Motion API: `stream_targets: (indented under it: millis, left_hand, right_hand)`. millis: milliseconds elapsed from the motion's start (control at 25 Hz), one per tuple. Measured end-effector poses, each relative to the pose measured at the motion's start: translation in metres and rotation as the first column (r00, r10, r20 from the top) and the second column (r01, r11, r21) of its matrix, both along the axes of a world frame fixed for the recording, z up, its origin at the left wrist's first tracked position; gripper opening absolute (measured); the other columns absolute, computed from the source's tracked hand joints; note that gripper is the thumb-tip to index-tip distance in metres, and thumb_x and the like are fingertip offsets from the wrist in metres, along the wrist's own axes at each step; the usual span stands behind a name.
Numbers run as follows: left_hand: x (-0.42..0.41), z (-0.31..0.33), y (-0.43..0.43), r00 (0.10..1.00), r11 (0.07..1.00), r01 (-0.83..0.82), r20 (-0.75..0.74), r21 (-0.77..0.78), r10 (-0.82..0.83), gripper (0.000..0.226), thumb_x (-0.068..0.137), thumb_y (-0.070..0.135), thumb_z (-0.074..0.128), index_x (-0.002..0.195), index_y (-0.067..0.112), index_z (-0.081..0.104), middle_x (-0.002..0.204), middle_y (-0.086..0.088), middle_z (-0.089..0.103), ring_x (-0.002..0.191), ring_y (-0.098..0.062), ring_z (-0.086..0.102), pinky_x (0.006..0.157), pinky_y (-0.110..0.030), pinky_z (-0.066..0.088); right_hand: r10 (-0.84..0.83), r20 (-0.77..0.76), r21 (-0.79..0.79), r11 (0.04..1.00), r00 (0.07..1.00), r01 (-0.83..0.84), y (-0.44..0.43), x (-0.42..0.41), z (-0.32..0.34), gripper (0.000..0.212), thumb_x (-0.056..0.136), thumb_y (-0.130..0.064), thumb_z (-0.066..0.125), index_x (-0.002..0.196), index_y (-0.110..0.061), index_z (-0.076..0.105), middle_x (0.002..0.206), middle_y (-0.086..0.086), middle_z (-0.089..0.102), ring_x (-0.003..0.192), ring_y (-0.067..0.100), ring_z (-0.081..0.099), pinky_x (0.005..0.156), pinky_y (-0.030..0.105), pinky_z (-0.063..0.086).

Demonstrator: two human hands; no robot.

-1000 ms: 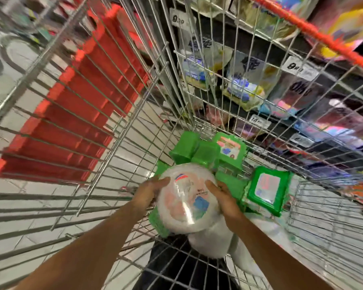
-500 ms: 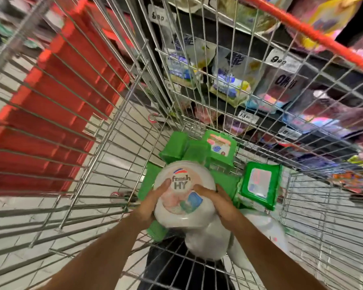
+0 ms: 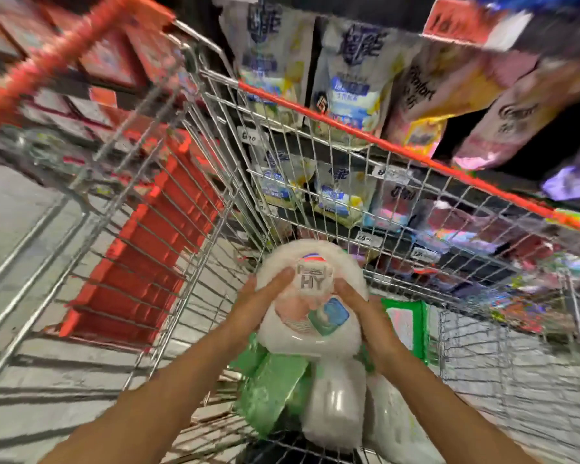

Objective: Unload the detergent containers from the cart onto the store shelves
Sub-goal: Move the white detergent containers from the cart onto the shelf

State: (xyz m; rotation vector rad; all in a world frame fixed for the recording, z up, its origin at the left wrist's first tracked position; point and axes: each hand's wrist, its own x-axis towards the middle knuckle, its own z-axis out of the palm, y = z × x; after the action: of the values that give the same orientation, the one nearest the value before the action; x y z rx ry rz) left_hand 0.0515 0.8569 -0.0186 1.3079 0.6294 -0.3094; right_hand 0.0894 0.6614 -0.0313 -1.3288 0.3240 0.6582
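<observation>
I hold a white detergent bag (image 3: 310,293) with an "HY" label up inside the wire cart (image 3: 215,202), above the goods left in it. My left hand (image 3: 260,301) grips its left side and my right hand (image 3: 365,316) grips its right side. Below it lie more white detergent bags (image 3: 335,406) and green packs (image 3: 275,386). Another green pack (image 3: 404,324) leans against the cart's right side. The picture is blurred by motion.
Store shelves (image 3: 375,169) stand just beyond the cart's far wall, stocked with white, pink and purple refill pouches (image 3: 349,78) and price tags. A red plastic flap (image 3: 148,259) hangs on the cart's left wall. Grey tiled floor lies to the left.
Both hands have lifted the white bag up and away from the pile toward the shelves. The view has tilted upward, showing more of the shelves.
</observation>
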Motion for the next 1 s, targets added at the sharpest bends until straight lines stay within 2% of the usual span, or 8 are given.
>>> stream_targets:
  millis: [80,160,280,400,520,640,880,1000]
  left_hand:
    - [-0.006,0.043,-0.002,0.995,0.998,0.029,0.095,0.058,-0.034,0.048,0.067,0.062,0.074,0.107,0.038,0.069,0.099,0.001,0.076,0.088,-0.020,0.074,0.077,-0.040,0.060]
    - [-0.020,0.082,-0.008,0.982,0.997,-0.029,0.191,0.064,0.017,0.027,0.065,0.060,0.071,0.091,0.051,0.071,0.087,0.012,0.076,0.078,-0.010,0.074,0.061,-0.027,0.059]
    - [-0.052,0.126,-0.017,0.947,0.992,-0.101,0.311,0.070,0.074,0.045,0.067,0.056,0.075,0.108,0.038,0.069,0.093,0.011,0.076,0.081,-0.008,0.073,0.057,-0.018,0.054]
    - [-0.092,0.154,-0.024,0.902,0.972,-0.204,0.409,0.117,0.140,0.043,0.071,0.056,0.071,0.111,0.043,0.066,0.103,0.014,0.074,0.089,-0.005,0.072,0.061,-0.014,0.053]
    - [-0.137,0.175,-0.030,0.846,0.914,-0.376,0.459,0.151,0.271,0.058,0.062,0.063,0.069,0.116,0.042,0.063,0.105,0.012,0.073,0.092,-0.009,0.071,0.067,-0.021,0.056]
    - [-0.184,0.188,-0.036,0.762,0.847,-0.521,0.506,0.108,0.404,0.053,0.057,0.064,0.069,0.107,0.048,0.065,0.101,0.012,0.074,0.087,-0.010,0.072,0.065,-0.024,0.057]
    - [-0.300,0.211,-0.025,0.596,0.659,-0.746,0.541,0.098,0.594,0.057,0.059,0.062,0.069,0.111,0.040,0.066,0.099,0.005,0.076,0.083,-0.012,0.073,0.059,-0.017,0.055]
    - [-0.358,0.211,-0.009,0.503,0.543,-0.834,0.542,0.100,0.673,0.060,0.062,0.061,0.067,0.113,0.031,0.065,0.099,0.001,0.076,0.082,-0.014,0.074,0.059,-0.018,0.054]
  right_hand:
    - [-0.046,0.106,-0.007,0.999,0.993,0.047,-0.002,-0.007,0.034,0.073,0.063,-0.054,0.081,0.122,-0.017,0.063,0.112,0.010,0.072,0.101,0.031,0.069,0.088,0.046,0.055]
    - [-0.085,0.200,-0.005,0.996,0.976,0.088,-0.002,-0.017,0.065,0.073,0.060,-0.056,0.079,0.121,-0.019,0.063,0.112,0.008,0.072,0.101,0.028,0.069,0.088,0.045,0.055]
    - [-0.133,0.311,0.048,0.991,0.941,0.124,-0.001,-0.040,0.107,0.064,0.063,-0.049,0.078,0.115,-0.014,0.066,0.106,0.010,0.073,0.092,0.025,0.071,0.078,0.037,0.055]
    - [-0.117,0.390,0.099,0.991,0.913,0.085,-0.005,-0.069,0.137,0.067,0.056,-0.055,0.079,0.111,-0.019,0.069,0.102,0.008,0.074,0.089,0.023,0.072,0.070,0.033,0.054]
    - [-0.024,0.436,0.142,0.989,0.900,-0.042,-0.005,-0.093,0.163,0.078,0.051,-0.061,0.084,0.115,-0.022,0.067,0.108,0.008,0.073,0.096,0.026,0.071,0.074,0.037,0.055]
    - [0.123,0.498,0.128,0.969,0.858,-0.213,0.003,-0.110,0.185,0.078,0.048,-0.064,0.084,0.112,-0.021,0.067,0.105,0.008,0.073,0.092,0.026,0.071,0.071,0.034,0.055]
    - [0.410,0.542,0.162,0.805,0.733,-0.570,0.060,-0.179,0.214,0.070,0.051,-0.061,0.084,0.108,-0.023,0.069,0.100,0.011,0.074,0.086,0.029,0.073,0.066,0.034,0.057]
    - [0.498,0.546,0.163,0.726,0.674,-0.668,0.100,-0.224,0.216,0.060,0.058,-0.048,0.081,0.107,-0.016,0.068,0.096,0.012,0.074,0.081,0.027,0.072,0.064,0.031,0.056]
